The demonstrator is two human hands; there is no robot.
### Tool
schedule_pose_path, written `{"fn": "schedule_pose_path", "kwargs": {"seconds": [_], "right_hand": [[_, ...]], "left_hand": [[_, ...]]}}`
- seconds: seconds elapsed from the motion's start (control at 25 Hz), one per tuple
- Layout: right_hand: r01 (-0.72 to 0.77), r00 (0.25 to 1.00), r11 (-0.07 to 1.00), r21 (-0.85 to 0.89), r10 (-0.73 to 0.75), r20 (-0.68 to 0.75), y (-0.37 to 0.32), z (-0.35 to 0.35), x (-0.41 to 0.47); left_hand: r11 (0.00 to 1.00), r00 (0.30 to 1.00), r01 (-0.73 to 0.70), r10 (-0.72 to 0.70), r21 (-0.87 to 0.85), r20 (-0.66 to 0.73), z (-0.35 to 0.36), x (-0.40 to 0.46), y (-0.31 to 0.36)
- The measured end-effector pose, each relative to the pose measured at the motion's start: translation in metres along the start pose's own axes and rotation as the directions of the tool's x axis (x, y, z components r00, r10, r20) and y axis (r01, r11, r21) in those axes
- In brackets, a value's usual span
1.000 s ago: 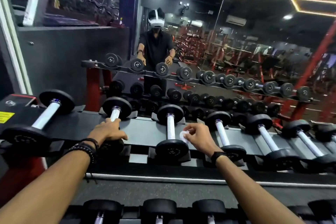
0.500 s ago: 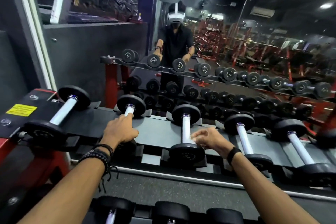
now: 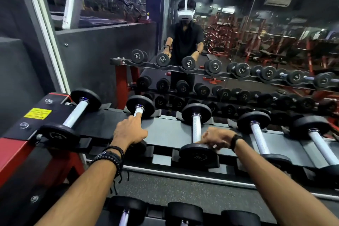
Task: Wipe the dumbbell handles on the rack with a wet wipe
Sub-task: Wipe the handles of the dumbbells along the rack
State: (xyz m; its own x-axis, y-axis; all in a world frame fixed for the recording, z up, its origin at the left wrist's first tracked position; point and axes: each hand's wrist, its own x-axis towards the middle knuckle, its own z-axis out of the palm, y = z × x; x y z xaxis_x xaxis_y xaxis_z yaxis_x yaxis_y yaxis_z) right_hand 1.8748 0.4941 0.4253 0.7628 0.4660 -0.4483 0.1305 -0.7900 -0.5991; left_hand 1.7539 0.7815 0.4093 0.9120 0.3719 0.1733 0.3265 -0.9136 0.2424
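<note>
Black dumbbells with silver handles lie in a row on the top tier of the rack [image 3: 165,134]. My left hand [image 3: 130,131] lies over the handle of the second dumbbell [image 3: 140,105] from the left and grips it. My right hand [image 3: 214,137] curls around the near end of the third dumbbell's handle [image 3: 196,124], just above its near weight [image 3: 199,154]. The wet wipe is hidden under the fingers of that hand. The first dumbbell's handle [image 3: 76,113] and the fourth dumbbell's handle [image 3: 257,137] are untouched.
A wall mirror [image 3: 256,42] behind the rack reflects the dumbbell rows and a person in a headset. The rack's red end frame with a yellow label [image 3: 37,113] is at the left. More dumbbells [image 3: 183,213] sit on the lower tier near me.
My right hand has slid down the third dumbbell's handle to its near end, and the white wipe no longer shows. The view has shifted; my left hand stays on the second dumbbell.
</note>
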Motion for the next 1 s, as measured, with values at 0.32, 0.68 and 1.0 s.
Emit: {"fn": "schedule_pose_path", "kwargs": {"seconds": [0.32, 0.68, 1.0], "right_hand": [[0.021, 1.0, 1.0, 0.015, -0.021, 0.007, 0.007, 0.003, 0.01], [-0.016, 0.997, 0.997, 0.079, 0.011, 0.07, 0.007, 0.003, 0.006], [-0.084, 0.996, 0.996, 0.015, 0.083, 0.025, 0.024, -0.008, 0.009]], "left_hand": [[1.0, 1.0, -0.005, 0.005, 0.002, -0.016, -0.001, 0.0, 0.0], [1.0, 1.0, -0.002, 0.002, -0.011, -0.011, -0.002, 0.0, 0.0], [1.0, 1.0, -0.015, 0.014, -0.024, -0.02, -0.001, 0.001, -0.002]]}}
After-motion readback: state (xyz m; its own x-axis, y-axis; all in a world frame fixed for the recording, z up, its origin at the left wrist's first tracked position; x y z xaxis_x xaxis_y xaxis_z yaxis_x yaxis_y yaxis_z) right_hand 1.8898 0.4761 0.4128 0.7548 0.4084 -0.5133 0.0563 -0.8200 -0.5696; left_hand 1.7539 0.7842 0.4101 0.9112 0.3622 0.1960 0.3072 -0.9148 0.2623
